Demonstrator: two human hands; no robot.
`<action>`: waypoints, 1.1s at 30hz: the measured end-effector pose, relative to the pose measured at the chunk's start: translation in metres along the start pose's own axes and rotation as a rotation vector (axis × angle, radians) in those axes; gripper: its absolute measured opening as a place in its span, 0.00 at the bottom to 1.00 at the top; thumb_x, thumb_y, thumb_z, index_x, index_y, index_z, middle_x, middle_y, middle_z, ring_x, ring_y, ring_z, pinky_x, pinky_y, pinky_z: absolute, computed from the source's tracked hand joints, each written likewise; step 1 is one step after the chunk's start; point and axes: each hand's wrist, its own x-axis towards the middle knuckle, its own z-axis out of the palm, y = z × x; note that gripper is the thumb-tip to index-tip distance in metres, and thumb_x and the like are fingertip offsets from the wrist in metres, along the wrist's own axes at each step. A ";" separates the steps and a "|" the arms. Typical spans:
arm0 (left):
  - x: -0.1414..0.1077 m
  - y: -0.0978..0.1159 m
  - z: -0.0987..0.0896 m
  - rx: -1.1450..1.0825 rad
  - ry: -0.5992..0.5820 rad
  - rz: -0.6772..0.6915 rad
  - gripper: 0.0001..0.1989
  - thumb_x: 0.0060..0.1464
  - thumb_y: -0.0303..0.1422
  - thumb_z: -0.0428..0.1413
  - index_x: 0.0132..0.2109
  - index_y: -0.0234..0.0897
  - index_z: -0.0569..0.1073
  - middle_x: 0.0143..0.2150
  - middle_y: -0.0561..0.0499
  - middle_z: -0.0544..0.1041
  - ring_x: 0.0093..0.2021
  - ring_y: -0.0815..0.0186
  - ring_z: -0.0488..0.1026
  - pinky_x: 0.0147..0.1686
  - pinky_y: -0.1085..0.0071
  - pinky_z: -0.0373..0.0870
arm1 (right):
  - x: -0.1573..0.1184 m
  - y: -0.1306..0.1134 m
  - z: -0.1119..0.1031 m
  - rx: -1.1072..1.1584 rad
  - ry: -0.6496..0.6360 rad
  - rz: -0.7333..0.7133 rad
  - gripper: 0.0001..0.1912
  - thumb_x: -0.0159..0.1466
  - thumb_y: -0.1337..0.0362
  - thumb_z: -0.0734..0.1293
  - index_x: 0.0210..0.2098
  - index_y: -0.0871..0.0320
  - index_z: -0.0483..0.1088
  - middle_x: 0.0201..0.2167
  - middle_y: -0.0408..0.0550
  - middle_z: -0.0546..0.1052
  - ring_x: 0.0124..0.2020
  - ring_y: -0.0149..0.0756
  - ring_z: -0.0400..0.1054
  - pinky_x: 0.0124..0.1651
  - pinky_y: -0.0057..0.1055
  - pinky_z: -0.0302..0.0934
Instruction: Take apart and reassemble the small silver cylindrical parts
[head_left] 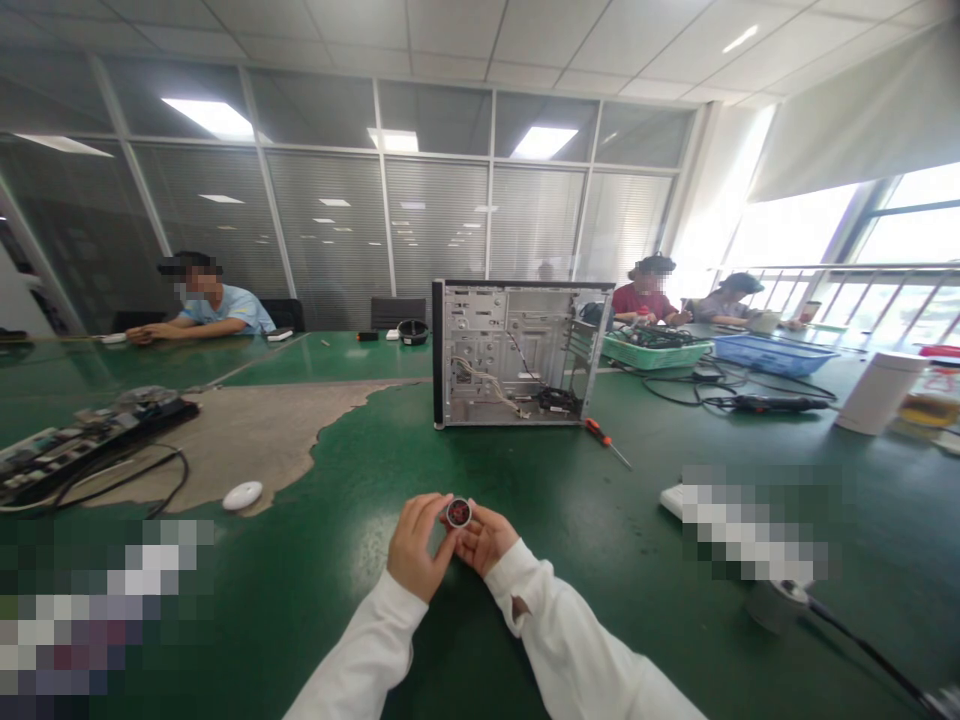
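Note:
A small round metal-rimmed object (459, 513) with a dark reddish inside is held upright between both hands, low in the middle of the view. My left hand (420, 543) has its thumb and fingers closed on the object's left side. On its right side, my right hand (484, 535) grips it with bent fingers. Beyond the hands an open computer case (517, 355) stands on the green table (360, 440), with cables inside. Near the case's right corner lies an orange-handled screwdriver (598, 433).
At left are a power strip (82, 450) with cables and a white oval object (243, 495). Right are a green basket (652, 353), a blue basket (776, 356), black cables and a white cylinder (879, 392). Several people sit across the table.

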 end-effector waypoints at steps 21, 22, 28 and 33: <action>-0.011 -0.015 0.015 0.055 -0.391 -0.297 0.23 0.36 0.33 0.55 0.44 0.35 0.64 0.42 0.44 0.68 0.45 0.56 0.61 0.41 0.60 0.60 | 0.015 -0.005 -0.024 -1.032 0.007 -0.587 0.30 0.37 0.79 0.58 0.40 0.55 0.61 0.31 0.42 0.71 0.32 0.33 0.65 0.32 0.28 0.57; -0.012 -0.016 0.015 0.058 -0.409 -0.312 0.22 0.36 0.33 0.56 0.43 0.35 0.65 0.41 0.45 0.68 0.44 0.56 0.61 0.41 0.60 0.60 | 0.017 -0.005 -0.026 -1.010 0.015 -0.569 0.28 0.36 0.80 0.56 0.38 0.56 0.63 0.31 0.43 0.71 0.31 0.33 0.66 0.32 0.28 0.57; -0.010 -0.015 0.014 0.053 -0.445 -0.343 0.17 0.38 0.33 0.54 0.40 0.37 0.67 0.39 0.46 0.69 0.43 0.57 0.63 0.39 0.62 0.59 | 0.027 -0.008 -0.031 -0.851 0.008 -0.536 0.23 0.35 0.81 0.53 0.28 0.58 0.66 0.26 0.42 0.72 0.30 0.33 0.66 0.35 0.31 0.59; -0.010 -0.016 0.014 0.049 -0.447 -0.349 0.16 0.38 0.33 0.54 0.39 0.37 0.67 0.38 0.46 0.70 0.42 0.58 0.63 0.38 0.62 0.59 | 0.022 -0.008 -0.028 -0.873 -0.018 -0.535 0.21 0.37 0.80 0.55 0.27 0.57 0.67 0.26 0.41 0.73 0.29 0.32 0.66 0.35 0.30 0.59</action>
